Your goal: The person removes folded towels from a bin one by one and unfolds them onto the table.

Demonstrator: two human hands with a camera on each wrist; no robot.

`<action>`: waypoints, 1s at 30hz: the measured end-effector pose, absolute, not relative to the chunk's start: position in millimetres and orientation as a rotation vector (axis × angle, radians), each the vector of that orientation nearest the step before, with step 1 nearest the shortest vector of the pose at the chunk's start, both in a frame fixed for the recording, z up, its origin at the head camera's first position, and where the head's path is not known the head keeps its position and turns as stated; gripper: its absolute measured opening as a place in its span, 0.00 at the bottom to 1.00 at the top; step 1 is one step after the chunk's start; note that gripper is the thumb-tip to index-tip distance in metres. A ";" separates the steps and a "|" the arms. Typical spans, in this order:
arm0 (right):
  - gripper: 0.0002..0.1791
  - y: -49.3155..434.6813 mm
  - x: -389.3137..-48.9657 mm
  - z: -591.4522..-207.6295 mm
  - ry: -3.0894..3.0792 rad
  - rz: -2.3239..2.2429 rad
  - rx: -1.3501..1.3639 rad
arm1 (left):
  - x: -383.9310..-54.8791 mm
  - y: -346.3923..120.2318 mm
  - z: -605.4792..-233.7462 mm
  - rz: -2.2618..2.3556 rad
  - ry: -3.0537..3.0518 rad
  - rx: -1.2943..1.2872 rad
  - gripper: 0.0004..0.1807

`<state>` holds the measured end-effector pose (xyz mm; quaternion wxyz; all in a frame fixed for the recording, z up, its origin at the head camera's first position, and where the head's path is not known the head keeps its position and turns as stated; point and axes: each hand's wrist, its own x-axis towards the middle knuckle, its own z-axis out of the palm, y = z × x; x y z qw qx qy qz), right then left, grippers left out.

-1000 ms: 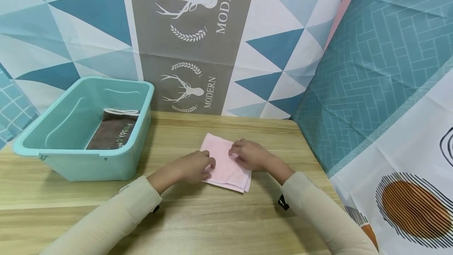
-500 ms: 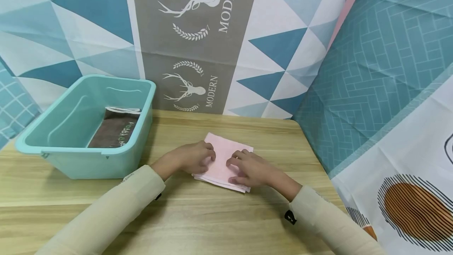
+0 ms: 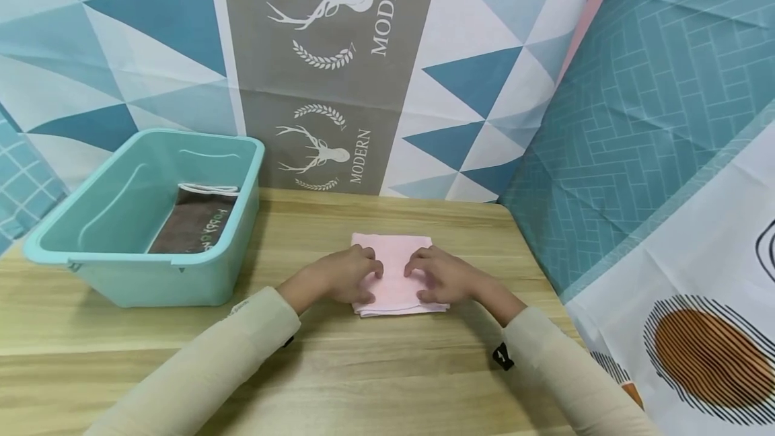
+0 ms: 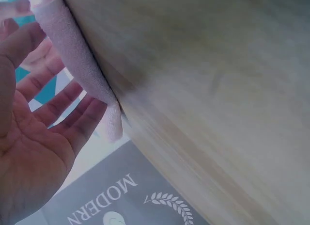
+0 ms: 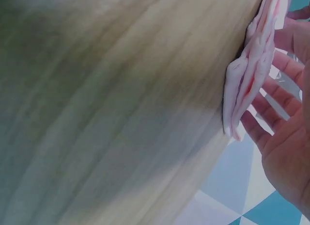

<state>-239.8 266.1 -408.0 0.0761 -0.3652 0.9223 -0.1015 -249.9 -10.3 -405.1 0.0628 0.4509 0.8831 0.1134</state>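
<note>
A folded pink towel lies flat on the wooden table in the head view, roughly square, its near edge showing stacked layers. My left hand touches its left side with bent fingertips from above. On the opposite side, the fingertips of my right hand rest on the towel too. The left wrist view shows the left fingers spread against the rounded fold of the towel, gripping nothing. From the right wrist, loosely extended fingers meet the layered towel edge.
A teal plastic tub stands on the table at the left. Inside it lies a folded brown cloth with lettering and a white edge. Patterned curtains hang behind the table and along its right side.
The pink towel has turned so that its edges sit squarer to the table. Both hands have shifted slightly with it, and the right hand has come down nearer the towel's near right corner.
</note>
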 end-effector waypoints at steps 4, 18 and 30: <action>0.20 272.2 -236.8 -407.0 2.768 -0.294 -1.097 | -250.7 -2.7 -404.4 0.356 2.662 1.331 0.19; 0.21 316.3 -232.6 -408.9 2.802 -0.336 -1.024 | -249.2 47.9 -404.3 0.305 2.670 1.283 0.21; 0.23 346.6 -233.4 -407.6 2.790 -0.442 -1.008 | -247.5 86.8 -404.6 0.209 2.689 1.236 0.21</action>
